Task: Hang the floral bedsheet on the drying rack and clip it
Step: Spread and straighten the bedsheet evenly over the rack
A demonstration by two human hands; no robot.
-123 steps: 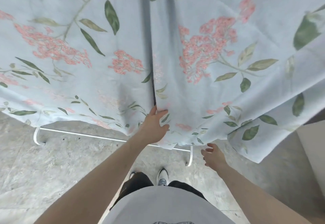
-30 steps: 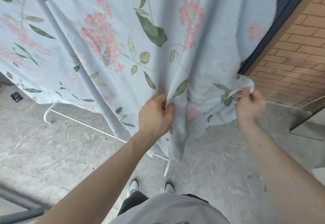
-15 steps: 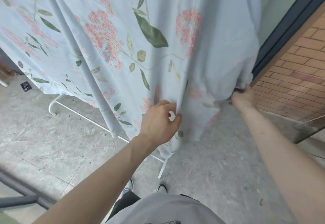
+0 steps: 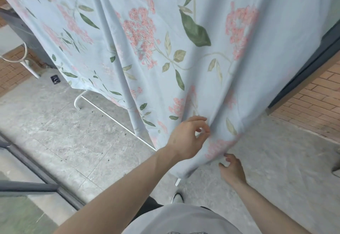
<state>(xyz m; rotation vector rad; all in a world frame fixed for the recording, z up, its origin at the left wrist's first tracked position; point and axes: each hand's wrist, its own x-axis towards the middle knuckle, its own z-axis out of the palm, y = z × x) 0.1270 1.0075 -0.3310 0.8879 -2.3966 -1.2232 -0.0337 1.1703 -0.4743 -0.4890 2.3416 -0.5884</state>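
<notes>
Change: since half a second back, right hand (image 4: 232, 167) has dropped from the sheet's far right edge to under its lower hem; left hand (image 4: 189, 138) no longer pinches the fold.
Sheet: floral bedsheet (image 4: 184, 53) is draped over the drying rack (image 4: 103, 108), hanging in long vertical folds almost to the floor (image 4: 77, 141); only the rack's white foot bar shows beneath it.
Left hand: fingers loosely curled and apart, tips at a vertical crease of the sheet, gripping nothing that I can see.
Right hand: just below the sheet's hem, fingers relaxed and touching the edge, holding nothing.
Key relation: sheet lies ahead of and above both hands, its long axis running up and down; the hem is nearest the right hand, the crease nearest the left.
Clips: none in view; judged step is straightening the hang before clipping.
</notes>
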